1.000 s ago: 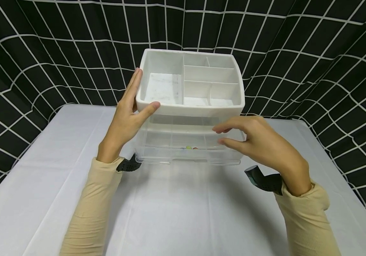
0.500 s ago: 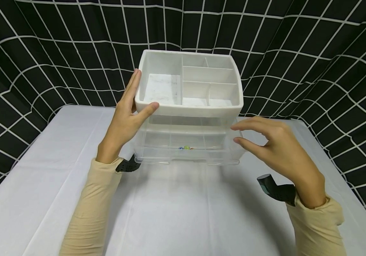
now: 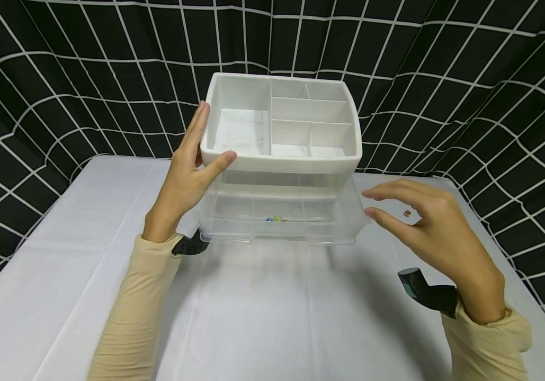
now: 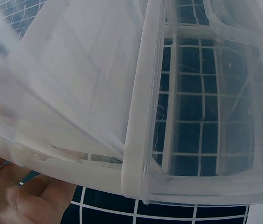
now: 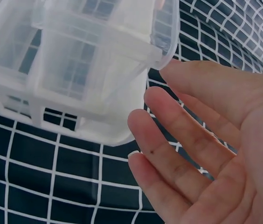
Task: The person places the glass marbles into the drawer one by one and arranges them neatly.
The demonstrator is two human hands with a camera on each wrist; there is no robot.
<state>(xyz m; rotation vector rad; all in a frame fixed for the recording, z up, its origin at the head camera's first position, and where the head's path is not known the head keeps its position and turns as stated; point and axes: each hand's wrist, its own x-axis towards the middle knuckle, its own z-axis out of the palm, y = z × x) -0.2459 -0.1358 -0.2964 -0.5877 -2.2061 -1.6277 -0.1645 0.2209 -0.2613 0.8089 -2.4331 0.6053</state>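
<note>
A white-topped drawer organizer (image 3: pixel 282 164) stands at the table's back; its lower clear drawer (image 3: pixel 234 230) is pulled out. Several small coloured marbles (image 3: pixel 277 219) lie inside that drawer. My left hand (image 3: pixel 181 177) rests against the organizer's upper left side, fingers straight along it and thumb on the front rim. My right hand (image 3: pixel 429 227) is beside the drawer's right side, fingertips and thumb tip close to its wall, with a gap between thumb and fingers and nothing held. Past that gap, a small round orange-brown piece like a marble (image 3: pixel 407 213) lies on the table.
The organizer's top has a large left compartment (image 3: pixel 241 132) and several smaller ones at right. A white cloth (image 3: pixel 253 317) covers the table. Black fabric with a white grid (image 3: pixel 167 47) surrounds the back and sides.
My right hand has moved right, from in front of the drawer to beside its right side, revealing the small round piece on the table. My left hand stays on the organizer.
</note>
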